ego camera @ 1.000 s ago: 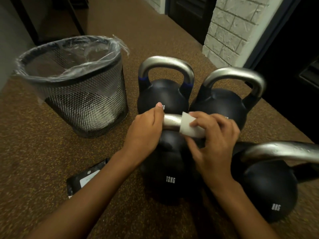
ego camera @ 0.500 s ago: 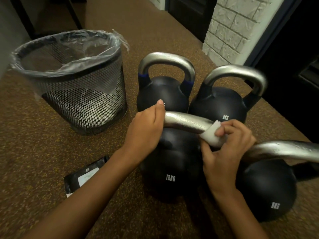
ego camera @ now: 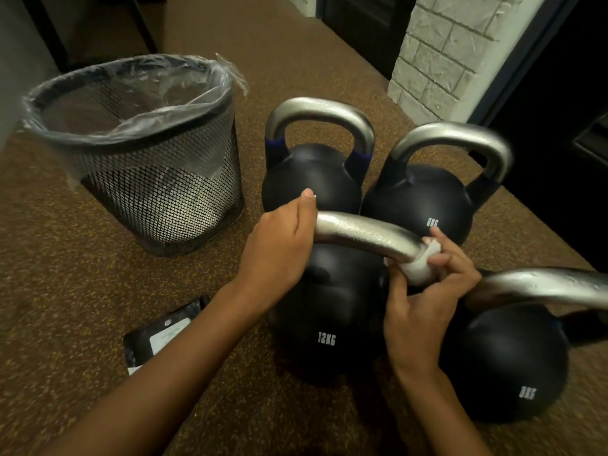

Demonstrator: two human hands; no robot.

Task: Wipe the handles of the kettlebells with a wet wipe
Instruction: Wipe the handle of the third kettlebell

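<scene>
While left hand [ego camera: 279,248] grips handle [ego camera: 362,232] of the 12KG kettlebell [ego camera: 329,317], likely to steady it, right hand [ego camera: 424,307] clamps wet wipe [ego camera: 416,269] round that handle's right bend.

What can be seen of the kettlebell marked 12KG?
The kettlebell has a round, matt black body with white 12KG lettering and a thick, bare silver metal handle. It stands upright on the brown speckled floor. The left hand grips the handle's left end; the right hand presses a white wipe round its right bend.
</scene>
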